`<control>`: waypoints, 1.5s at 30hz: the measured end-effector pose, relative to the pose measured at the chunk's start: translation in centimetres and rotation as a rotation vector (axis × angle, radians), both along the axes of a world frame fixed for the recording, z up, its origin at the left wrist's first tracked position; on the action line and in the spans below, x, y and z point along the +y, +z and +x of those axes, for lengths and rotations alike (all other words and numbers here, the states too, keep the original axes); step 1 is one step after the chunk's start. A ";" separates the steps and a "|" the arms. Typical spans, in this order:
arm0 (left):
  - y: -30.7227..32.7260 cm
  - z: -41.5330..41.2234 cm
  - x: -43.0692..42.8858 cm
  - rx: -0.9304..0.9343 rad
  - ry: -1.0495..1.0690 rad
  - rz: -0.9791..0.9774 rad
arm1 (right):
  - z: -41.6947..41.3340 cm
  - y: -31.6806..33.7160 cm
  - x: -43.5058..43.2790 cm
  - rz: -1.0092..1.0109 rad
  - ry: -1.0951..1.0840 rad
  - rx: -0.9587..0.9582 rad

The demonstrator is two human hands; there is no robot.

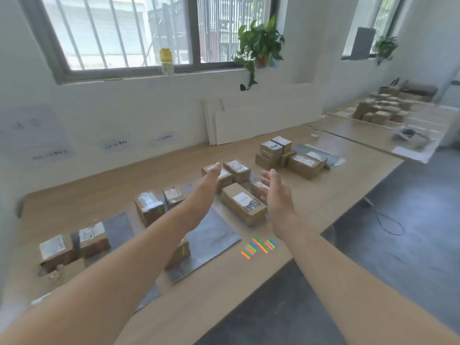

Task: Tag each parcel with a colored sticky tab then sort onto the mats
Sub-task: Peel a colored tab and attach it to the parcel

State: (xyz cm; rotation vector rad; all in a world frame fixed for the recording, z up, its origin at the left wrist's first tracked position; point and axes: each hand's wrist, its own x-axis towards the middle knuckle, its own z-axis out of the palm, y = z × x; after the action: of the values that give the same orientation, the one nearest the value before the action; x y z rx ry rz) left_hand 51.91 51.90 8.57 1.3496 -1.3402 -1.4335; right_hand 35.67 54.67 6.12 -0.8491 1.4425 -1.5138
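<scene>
Both arms reach out over the wooden table [323, 195]. My left hand [209, 181] is open above a cluster of cardboard parcels [236, 169]; my right hand [275, 192] is open too, palm turned inward. Between and just below them lies a long brown parcel [242, 204] with a white label. Neither hand holds anything. Colored sticky tabs [258, 246] lie loose near the table's front edge. A grey mat [211, 241] sits under my left forearm, holding a parcel [180, 253] with a green tab. More parcels [151, 206] stand to the left.
Two labelled parcels [73, 244] rest on another grey mat [117, 226] at the left. A stack of parcels [276, 151] stands by a far grey mat [321, 154]. White boards [261, 123] lean on the wall. The table's front edge drops to a dark floor [398, 245].
</scene>
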 end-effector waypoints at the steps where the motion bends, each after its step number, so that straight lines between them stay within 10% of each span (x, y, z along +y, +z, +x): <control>1: 0.1 -1.3 -0.3 -0.002 -0.025 0.004 | -1.4 -0.1 0.1 0.005 -0.019 0.003; 25: -5.4 -37.4 -12.9 0.132 -0.055 0.106 | -38.8 -5.5 -9.5 0.082 -0.138 -0.012; 45: -16.7 -55.9 -41.4 0.067 -0.041 0.265 | -56.0 -14.9 -38.4 0.294 -0.083 0.014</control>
State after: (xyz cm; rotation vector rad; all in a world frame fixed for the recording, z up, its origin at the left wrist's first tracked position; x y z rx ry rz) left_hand -3.95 10.52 -8.12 1.4332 -1.1717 -1.7164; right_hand -20.37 16.22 -8.83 -0.6298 1.6779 -1.3136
